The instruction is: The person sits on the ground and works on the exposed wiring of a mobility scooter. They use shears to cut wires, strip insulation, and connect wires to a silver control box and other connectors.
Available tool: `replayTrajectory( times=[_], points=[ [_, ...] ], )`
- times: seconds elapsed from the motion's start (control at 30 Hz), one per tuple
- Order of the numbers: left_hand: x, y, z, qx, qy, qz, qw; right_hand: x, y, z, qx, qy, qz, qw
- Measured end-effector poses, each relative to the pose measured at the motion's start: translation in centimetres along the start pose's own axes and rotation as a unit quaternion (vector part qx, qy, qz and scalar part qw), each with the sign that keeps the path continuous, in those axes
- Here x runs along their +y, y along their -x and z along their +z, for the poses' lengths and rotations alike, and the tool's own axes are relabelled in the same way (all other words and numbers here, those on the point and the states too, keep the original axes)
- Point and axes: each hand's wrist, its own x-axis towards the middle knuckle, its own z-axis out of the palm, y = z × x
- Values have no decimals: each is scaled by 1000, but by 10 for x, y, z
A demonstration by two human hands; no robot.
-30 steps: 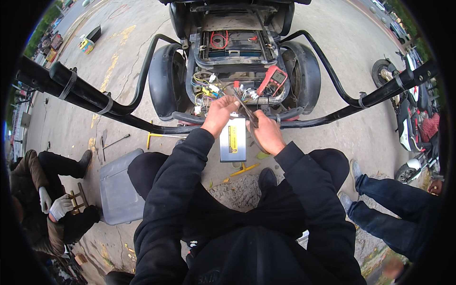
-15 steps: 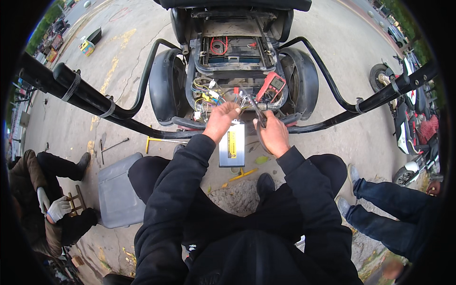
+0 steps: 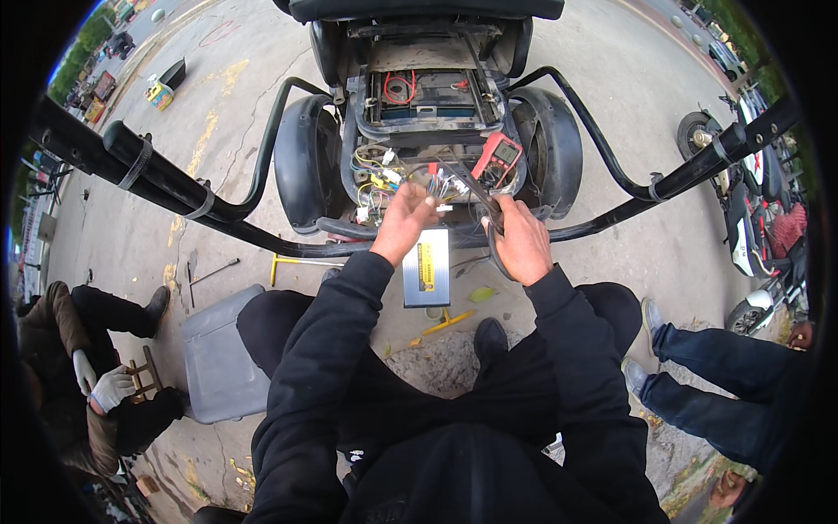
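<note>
Right hand point(image 3: 522, 240), just right of frame centre: fingers wrapped round the long dark metal pliers-like tool point(image 3: 476, 188), firm hold. Tool's handles look spread; its far end points up-left over the wiring. Can't tell if its tip has hold of anything.

Left hand point(image 3: 403, 225), centre: thumb and fingers drawn close together, fingertips blurred against the wires. Can't tell whether a wire is pinched.

Multicoloured wire bundle with white and yellow plastic connectors point(image 3: 380, 185): upper centre, lying in the rear of the black metal vehicle frame point(image 3: 349, 153). Red handheld multimeter with grey screen point(image 3: 496, 160) sits just right of it, tilted.

Silver ribbed rectangular metal box with yellow label point(image 3: 426, 278): just below the hands, centre. Yellow T-handled tool point(image 3: 449, 322) on the ground below it. Grey plastic panel point(image 3: 223, 358) lies lower left, near a seated co-worker's white-gloved hands point(image 3: 112, 389).
</note>
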Motion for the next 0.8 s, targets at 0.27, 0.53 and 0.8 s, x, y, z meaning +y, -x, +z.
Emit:
replayTrajectory(
  times=[0.27, 0.53, 0.8],
  points=[
    [-1, 1, 2, -12, 6, 0, 1000, -15, -3, 1, 81, 15, -43, 996],
    [-8, -3, -2, -1, -17, -4, 1000, -36, 20, 13, 18, -49, -78, 996],
    [-3, -5, 5, 19, 13, -16, 1000, -8, 19, 45, 23, 38, 4, 999]
  ],
)
